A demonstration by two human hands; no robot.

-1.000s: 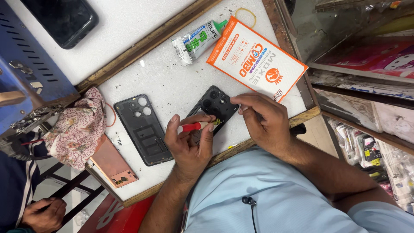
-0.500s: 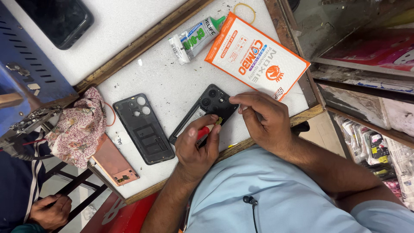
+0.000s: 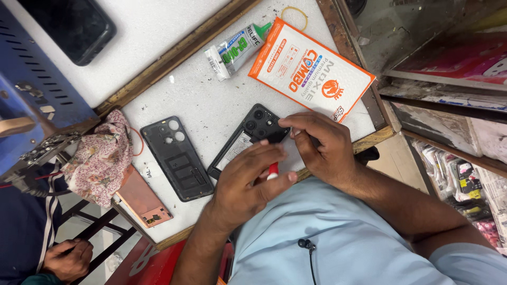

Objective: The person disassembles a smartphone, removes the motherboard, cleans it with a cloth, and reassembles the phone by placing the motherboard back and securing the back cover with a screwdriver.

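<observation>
An opened black phone (image 3: 248,138) lies face down on the white, speckled surface (image 3: 211,100), near its front edge, with the camera cluster at the far end and a pale label showing inside its frame. The left hand (image 3: 248,184) covers the near end of the phone, its fingers closed around a red-handled tool (image 3: 273,170) whose tip is hidden under the fingers. The right hand (image 3: 317,145) sits just right of the phone, thumb and forefinger pinched on its upper right corner, beside the camera cluster.

To the left of the phone, apart from it, lies a black back cover (image 3: 177,158) with round camera holes, inner side up. Farther left, at the edge of the surface, rests a copper-coloured plate (image 3: 141,198), partly beneath a crumpled floral cloth (image 3: 97,163). Beyond the phone, an orange and white packet (image 3: 311,68) lies flat, its near corner close to the right hand. Left of the packet is a small glue tube (image 3: 237,50) with a green tip, and a yellow rubber band (image 3: 294,13) lies beyond the packet. Another person's hand (image 3: 68,258) shows far below left of the phone.
</observation>
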